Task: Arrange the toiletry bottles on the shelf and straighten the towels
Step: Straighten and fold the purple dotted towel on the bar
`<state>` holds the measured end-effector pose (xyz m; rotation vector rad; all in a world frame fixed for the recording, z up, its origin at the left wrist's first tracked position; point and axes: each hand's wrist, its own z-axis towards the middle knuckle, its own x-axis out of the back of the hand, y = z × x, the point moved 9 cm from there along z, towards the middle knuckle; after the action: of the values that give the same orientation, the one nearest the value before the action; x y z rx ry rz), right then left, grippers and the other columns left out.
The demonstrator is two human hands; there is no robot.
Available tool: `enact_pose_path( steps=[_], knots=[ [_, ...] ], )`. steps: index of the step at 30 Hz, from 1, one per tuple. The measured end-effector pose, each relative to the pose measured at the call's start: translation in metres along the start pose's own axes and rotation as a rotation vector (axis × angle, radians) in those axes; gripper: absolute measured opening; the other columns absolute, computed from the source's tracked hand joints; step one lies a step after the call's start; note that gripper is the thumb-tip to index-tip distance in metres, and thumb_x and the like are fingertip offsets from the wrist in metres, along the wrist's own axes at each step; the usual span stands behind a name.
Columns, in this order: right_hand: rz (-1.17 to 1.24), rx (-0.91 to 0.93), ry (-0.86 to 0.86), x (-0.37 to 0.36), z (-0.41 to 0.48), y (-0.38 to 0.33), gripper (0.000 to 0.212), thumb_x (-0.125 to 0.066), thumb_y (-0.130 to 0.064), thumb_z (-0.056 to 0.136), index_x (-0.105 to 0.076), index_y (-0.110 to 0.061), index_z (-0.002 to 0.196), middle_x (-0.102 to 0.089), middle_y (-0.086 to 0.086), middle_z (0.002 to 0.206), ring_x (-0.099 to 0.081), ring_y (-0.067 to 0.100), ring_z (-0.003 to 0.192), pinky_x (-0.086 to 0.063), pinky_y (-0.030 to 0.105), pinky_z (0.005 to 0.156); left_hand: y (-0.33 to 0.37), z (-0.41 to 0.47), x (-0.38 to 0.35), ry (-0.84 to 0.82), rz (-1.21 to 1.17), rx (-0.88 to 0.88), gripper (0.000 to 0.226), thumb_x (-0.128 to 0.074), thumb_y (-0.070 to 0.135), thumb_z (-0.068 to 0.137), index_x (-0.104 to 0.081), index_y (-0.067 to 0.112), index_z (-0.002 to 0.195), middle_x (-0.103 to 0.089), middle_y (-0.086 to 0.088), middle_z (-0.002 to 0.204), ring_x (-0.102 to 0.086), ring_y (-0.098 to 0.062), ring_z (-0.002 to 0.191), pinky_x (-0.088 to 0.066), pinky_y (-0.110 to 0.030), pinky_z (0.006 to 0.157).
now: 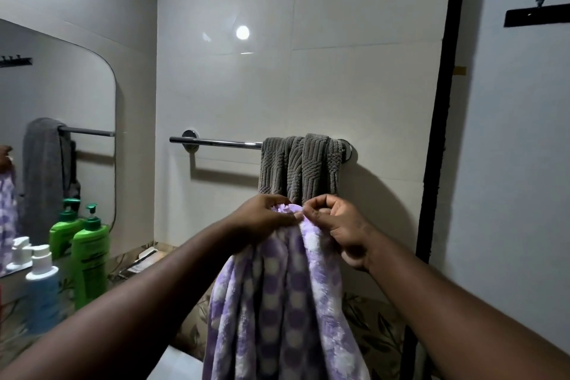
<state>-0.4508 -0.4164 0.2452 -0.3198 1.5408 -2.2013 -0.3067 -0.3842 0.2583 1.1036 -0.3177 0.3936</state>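
Note:
A purple and white dotted towel hangs down in front of me, held up by its bunched top edge. My left hand grips that edge from the left, and my right hand pinches it from the right, the two hands almost touching. Just behind them a grey ribbed towel hangs bunched at the right end of a chrome towel bar on the tiled wall. At the left stand a green pump bottle and a blue bottle with a white pump.
A mirror on the left wall reflects the bar, the grey towel and the bottles. A leaf-patterned counter surface runs below the bar. A black vertical frame edges the wall at right, with a black hook rail beyond it.

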Motion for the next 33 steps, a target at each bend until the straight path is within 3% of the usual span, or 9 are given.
enact_pose_path(
  steps=[4,8,11,15,21,24,27,30,33],
  knots=[
    [-0.061,-0.078,-0.038,0.008,-0.006,0.012,0.017,-0.076,-0.005,0.085,-0.069,-0.005,0.101,-0.074,0.019,0.092,-0.068,0.021,0.072,-0.058,0.031,0.068,-0.005,0.001,0.022,0.182,0.06,0.032,0.013,-0.081,0.028,0.084,-0.077,0.018,0.09,-0.073,0.001,0.084,-0.06,-0.012,0.079,-0.05,-0.03,0.077],
    [-0.216,-0.213,-0.1,0.015,-0.016,0.029,0.007,-0.078,-0.019,0.085,-0.075,-0.013,0.086,-0.074,0.013,0.082,-0.064,0.018,0.061,-0.054,0.026,0.055,-0.013,0.002,0.047,0.292,0.189,0.099,0.04,-0.08,0.032,0.084,-0.074,0.011,0.118,-0.077,-0.008,0.107,-0.068,-0.018,0.096,-0.052,-0.034,0.093],
    [-0.219,-0.109,0.067,0.024,-0.007,0.019,0.008,-0.078,-0.017,0.087,-0.075,-0.01,0.086,-0.073,0.012,0.081,-0.064,0.019,0.067,-0.053,0.034,0.069,-0.012,0.004,0.027,0.096,0.168,0.08,0.034,-0.08,0.029,0.085,-0.074,0.012,0.115,-0.072,0.001,0.094,-0.064,-0.014,0.088,-0.05,-0.028,0.082],
    [-0.388,0.053,0.109,0.001,0.001,-0.005,0.015,-0.077,-0.007,0.085,-0.068,-0.01,0.075,-0.066,0.011,0.075,-0.057,0.02,0.073,-0.048,0.035,0.07,-0.004,0.0,-0.017,-0.191,0.124,0.035,0.069,-0.086,0.036,0.079,-0.058,0.03,0.142,-0.071,0.009,0.128,-0.065,-0.005,0.117,-0.047,-0.024,0.107],
    [-0.312,0.02,0.108,0.003,0.003,-0.007,0.021,-0.082,-0.007,0.08,-0.063,-0.01,0.072,-0.066,0.008,0.069,-0.058,0.017,0.065,-0.049,0.028,0.061,-0.002,-0.002,-0.015,-0.113,0.059,-0.009,0.01,-0.082,0.033,0.084,-0.077,0.026,0.089,-0.073,0.017,0.079,-0.062,0.005,0.074,-0.051,-0.016,0.072],
    [-0.132,-0.12,-0.058,0.001,-0.003,0.006,0.008,-0.076,-0.009,0.085,-0.069,-0.007,0.084,-0.072,0.01,0.078,-0.066,0.015,0.064,-0.056,0.026,0.06,-0.005,-0.002,0.002,-0.003,-0.003,0.023,0.01,-0.079,0.019,0.086,-0.077,0.014,0.095,-0.071,0.008,0.08,-0.061,-0.006,0.076,-0.05,-0.026,0.074],
    [-0.194,-0.23,-0.126,0.012,-0.013,0.015,0.013,-0.074,-0.007,0.087,-0.07,0.0,0.097,-0.072,0.01,0.078,-0.065,0.013,0.059,-0.055,0.023,0.053,-0.013,-0.004,0.032,0.157,-0.032,0.095,0.018,-0.079,0.017,0.084,-0.077,0.007,0.099,-0.072,-0.004,0.085,-0.061,-0.014,0.08,-0.048,-0.03,0.079],
    [-0.226,-0.278,-0.1,0.021,-0.017,0.021,0.006,-0.073,-0.011,0.089,-0.07,-0.006,0.091,-0.066,-0.002,0.06,-0.052,0.002,0.042,-0.042,0.016,0.039,-0.017,-0.003,0.037,0.174,-0.017,0.119,0.018,-0.079,0.018,0.085,-0.077,0.007,0.099,-0.073,-0.007,0.089,-0.061,-0.014,0.082,-0.048,-0.031,0.081],
    [-0.105,-0.243,0.041,0.025,-0.013,0.018,0.005,-0.071,-0.009,0.091,-0.07,-0.008,0.086,-0.066,-0.004,0.058,-0.053,0.003,0.042,-0.047,0.018,0.042,-0.021,-0.001,0.036,0.213,0.02,0.132,0.024,-0.081,0.024,0.084,-0.078,0.011,0.103,-0.078,-0.007,0.093,-0.063,-0.01,0.078,-0.053,-0.03,0.083]
  ],
)
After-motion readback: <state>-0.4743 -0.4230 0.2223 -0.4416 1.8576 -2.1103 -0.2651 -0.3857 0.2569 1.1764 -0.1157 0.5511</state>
